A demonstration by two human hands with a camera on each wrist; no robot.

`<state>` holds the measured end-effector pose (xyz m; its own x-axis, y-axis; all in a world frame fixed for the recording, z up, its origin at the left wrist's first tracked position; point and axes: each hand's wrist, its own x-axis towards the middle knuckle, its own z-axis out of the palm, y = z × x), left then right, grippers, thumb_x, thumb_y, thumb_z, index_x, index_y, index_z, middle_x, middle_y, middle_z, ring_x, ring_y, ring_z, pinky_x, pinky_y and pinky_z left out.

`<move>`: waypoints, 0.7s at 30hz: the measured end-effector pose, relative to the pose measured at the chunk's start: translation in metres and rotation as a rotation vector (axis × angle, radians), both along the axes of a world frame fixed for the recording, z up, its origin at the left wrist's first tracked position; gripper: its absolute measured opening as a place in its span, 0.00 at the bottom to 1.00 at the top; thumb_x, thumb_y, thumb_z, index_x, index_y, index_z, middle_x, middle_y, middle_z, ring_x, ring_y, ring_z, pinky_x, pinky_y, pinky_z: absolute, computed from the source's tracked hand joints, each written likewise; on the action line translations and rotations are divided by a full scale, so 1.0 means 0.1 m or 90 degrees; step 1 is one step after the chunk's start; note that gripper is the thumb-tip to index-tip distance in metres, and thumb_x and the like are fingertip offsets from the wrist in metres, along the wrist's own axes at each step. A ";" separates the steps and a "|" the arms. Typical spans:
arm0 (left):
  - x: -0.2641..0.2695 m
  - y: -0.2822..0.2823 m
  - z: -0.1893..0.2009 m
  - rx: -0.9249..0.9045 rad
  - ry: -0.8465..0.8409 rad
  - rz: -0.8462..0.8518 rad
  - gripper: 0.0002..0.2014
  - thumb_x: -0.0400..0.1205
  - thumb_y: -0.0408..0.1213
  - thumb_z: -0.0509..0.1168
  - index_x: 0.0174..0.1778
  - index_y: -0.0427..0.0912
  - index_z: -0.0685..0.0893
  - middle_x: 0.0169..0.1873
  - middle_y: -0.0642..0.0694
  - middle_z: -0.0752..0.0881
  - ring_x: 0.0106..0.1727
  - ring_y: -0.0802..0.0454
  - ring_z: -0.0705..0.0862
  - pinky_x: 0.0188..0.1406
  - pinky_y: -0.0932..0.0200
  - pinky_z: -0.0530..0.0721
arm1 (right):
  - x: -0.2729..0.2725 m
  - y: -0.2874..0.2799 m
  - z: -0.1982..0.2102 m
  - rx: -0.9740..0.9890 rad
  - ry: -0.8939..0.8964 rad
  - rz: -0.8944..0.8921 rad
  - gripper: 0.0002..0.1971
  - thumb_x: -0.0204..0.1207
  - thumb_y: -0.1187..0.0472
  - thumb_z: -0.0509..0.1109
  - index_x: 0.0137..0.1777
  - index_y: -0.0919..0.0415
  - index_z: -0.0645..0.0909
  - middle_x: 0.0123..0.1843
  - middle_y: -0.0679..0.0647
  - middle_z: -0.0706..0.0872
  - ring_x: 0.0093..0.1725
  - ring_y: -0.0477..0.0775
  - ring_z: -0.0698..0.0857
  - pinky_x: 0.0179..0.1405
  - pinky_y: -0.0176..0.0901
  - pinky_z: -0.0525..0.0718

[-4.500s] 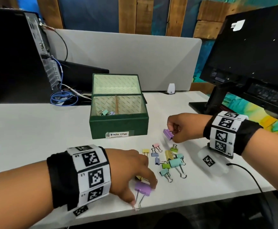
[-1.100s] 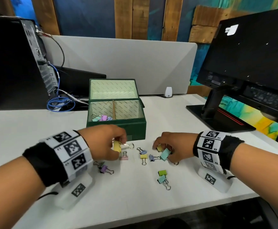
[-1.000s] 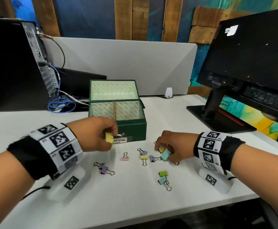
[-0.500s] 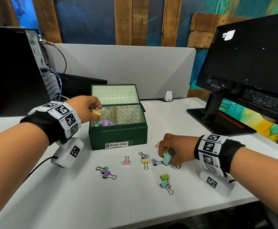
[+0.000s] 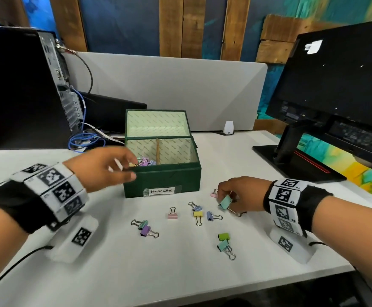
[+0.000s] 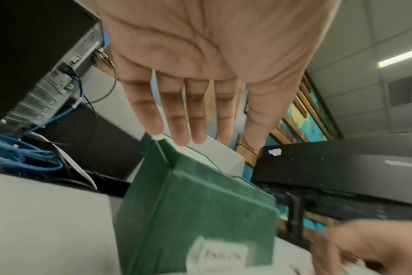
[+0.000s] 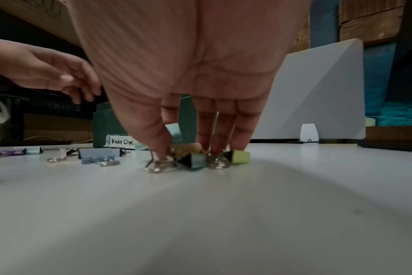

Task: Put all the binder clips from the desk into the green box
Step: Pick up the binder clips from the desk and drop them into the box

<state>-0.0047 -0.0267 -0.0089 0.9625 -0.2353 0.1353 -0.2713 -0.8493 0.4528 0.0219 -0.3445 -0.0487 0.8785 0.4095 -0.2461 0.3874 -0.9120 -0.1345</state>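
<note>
Small pastel binder clips [image 5: 197,214] lie scattered at the centre of the white surface [image 5: 114,273]; others already sit in the left compartment of the open green box [image 5: 162,180] above them. Light, stiff and springy, with loose wire handles, each looks easiest to pinch by its folded body or by a handle. Right of centre, the right hand [image 5: 240,193] pinches a teal clip [image 5: 224,202], fingertips down among more clips. At left centre, the left hand [image 5: 101,167] hovers by the box's near corner, fingers spread, holding nothing.
</note>
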 end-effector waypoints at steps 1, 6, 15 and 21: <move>-0.09 -0.02 -0.04 0.021 0.061 -0.038 0.11 0.73 0.45 0.72 0.47 0.63 0.80 0.48 0.53 0.85 0.48 0.55 0.85 0.44 0.66 0.80 | 0.02 0.01 -0.01 -0.015 -0.006 0.003 0.13 0.71 0.62 0.69 0.55 0.50 0.80 0.54 0.50 0.85 0.53 0.52 0.83 0.53 0.43 0.83; -0.30 -0.17 -0.31 0.218 0.208 -0.108 0.18 0.71 0.52 0.72 0.55 0.66 0.76 0.55 0.57 0.80 0.51 0.58 0.83 0.48 0.68 0.79 | 0.12 0.12 0.13 0.008 -0.011 0.004 0.10 0.69 0.62 0.72 0.42 0.46 0.76 0.46 0.44 0.83 0.46 0.50 0.82 0.47 0.40 0.82; -0.26 -0.32 -0.39 0.314 0.229 -0.105 0.26 0.70 0.51 0.73 0.63 0.64 0.75 0.50 0.58 0.77 0.46 0.57 0.78 0.55 0.58 0.82 | 0.52 0.79 0.85 0.316 -0.012 -0.053 0.11 0.67 0.68 0.75 0.40 0.52 0.77 0.39 0.49 0.84 0.32 0.49 0.83 0.35 0.40 0.85; -0.26 -0.36 -0.40 0.307 0.219 -0.120 0.24 0.70 0.51 0.73 0.62 0.63 0.77 0.53 0.54 0.80 0.48 0.55 0.80 0.56 0.57 0.83 | 0.72 1.44 0.97 0.306 0.029 -0.062 0.08 0.67 0.68 0.75 0.43 0.58 0.81 0.40 0.53 0.89 0.37 0.48 0.87 0.46 0.40 0.89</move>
